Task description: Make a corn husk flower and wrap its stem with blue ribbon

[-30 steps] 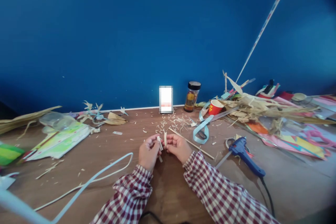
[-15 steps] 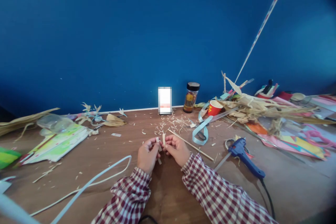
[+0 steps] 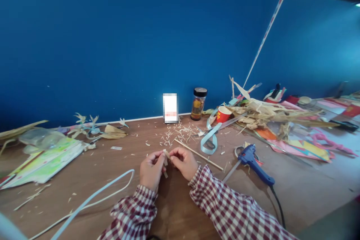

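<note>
Over the middle of the brown table, my left hand (image 3: 152, 170) is closed in a pinch on a narrow pale strip (image 3: 165, 175), whose lower end hangs below the fingers. It looks like dried corn husk. Thumb and fingers of my right hand (image 3: 185, 163) pinch a second pale strip (image 3: 167, 154), tilted toward the left one. The two strips meet or overlap at the fingertips; whether they are joined I cannot tell. Just beyond the hands lie scattered pale slivers (image 3: 180, 131) and a thin stick (image 3: 199, 154).
On the right are a blue glue gun (image 3: 254, 163), a light-blue ribbon loop (image 3: 209, 144), a red paper cup (image 3: 223, 114) and heaped dried husks (image 3: 264, 112). A lidded jar (image 3: 198, 105) and a lit phone (image 3: 170, 108) stand by the blue wall. White cable (image 3: 98, 195) crosses the left.
My right hand's strip has tipped from upright toward the left, against the left hand's strip. The hands have drawn closer at the fingertips. The view has turned slightly right.
</note>
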